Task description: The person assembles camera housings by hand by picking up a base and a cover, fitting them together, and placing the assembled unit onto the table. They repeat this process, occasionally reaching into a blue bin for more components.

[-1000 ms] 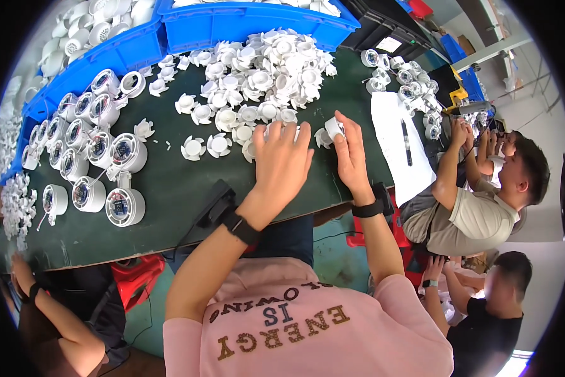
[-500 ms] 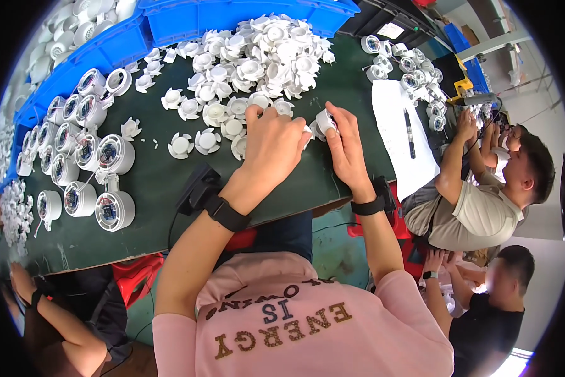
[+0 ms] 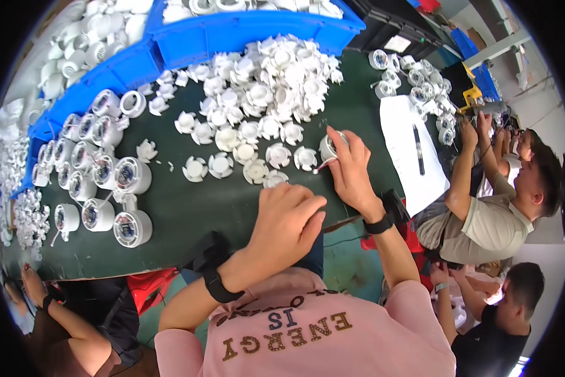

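Observation:
My right hand is closed around a small round white housing at the near right of the green table. A thin wire, reddish in part, sticks out beside its fingertips. Close by on the left lies a white fan wheel with curved blades. My left hand is over the table's near side, apart from the housing, with its fingers curled and the thumb near the index finger. Whatever it may hold is hidden. Just beyond its knuckles lies another fan wheel, and several more spread toward a large heap.
Rows of white round units with circuit boards stand at the left. Blue bins line the back. A paper sheet with a black pen lies at the right, near more units. Co-workers sit on both sides.
My left hand has drawn back from the housing toward my body. My right hand keeps its hold on the housing. The whole view has shifted slightly.

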Tool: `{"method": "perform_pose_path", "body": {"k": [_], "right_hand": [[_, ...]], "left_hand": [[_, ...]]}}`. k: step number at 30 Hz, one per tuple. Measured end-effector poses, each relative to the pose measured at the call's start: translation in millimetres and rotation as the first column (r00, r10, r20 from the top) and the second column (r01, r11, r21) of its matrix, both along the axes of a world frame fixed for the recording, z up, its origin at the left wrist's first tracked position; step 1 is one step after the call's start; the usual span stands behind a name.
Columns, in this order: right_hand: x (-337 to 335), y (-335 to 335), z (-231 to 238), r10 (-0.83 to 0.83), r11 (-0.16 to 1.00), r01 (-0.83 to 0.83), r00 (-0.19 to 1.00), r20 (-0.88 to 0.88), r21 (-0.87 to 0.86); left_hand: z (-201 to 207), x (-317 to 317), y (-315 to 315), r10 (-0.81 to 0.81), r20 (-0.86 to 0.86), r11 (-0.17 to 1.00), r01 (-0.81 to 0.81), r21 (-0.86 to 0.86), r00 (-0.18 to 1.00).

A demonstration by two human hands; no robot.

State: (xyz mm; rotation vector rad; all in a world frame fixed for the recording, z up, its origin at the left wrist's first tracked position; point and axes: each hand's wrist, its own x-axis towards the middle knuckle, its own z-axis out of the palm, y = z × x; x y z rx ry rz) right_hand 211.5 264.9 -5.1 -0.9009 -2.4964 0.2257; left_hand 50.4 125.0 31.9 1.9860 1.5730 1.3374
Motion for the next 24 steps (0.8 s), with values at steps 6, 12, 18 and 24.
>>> {"method": "perform_pose_path", "body": {"k": [6, 12, 18, 24], "right_hand": [[-11.5, -13.2, 31.1, 0.027, 0.888, -0.209, 0.913, -0.407, -0.409], [-81.0, -63.3, 73.5, 0.460, 0.696, -0.612, 0.782, -0.421, -0.375], [-159.2, 60.9, 89.6, 0.261, 0.926, -0.353, 0.856, -0.447, -0.133], [-245.7, 80.6, 90.0, 0.366, 0.930, -0.365, 0.917, -0.158, 0.035]], "left_hand": [[1.5, -8.1, -10.7, 0.124, 0.534, 0.952, 0.052, -0.302, 0.836], [1.4, -45.0, -36.8, 0.098, 0.904, 0.966, 0.179, -0.187, 0.417], [15.8, -70.2, -84.4, 0.221, 0.914, 0.953, 0.125, -0.277, 0.339], [6.1, -69.0, -118.2, 0.269, 0.930, 0.920, 0.218, -0.325, 0.249]]}}
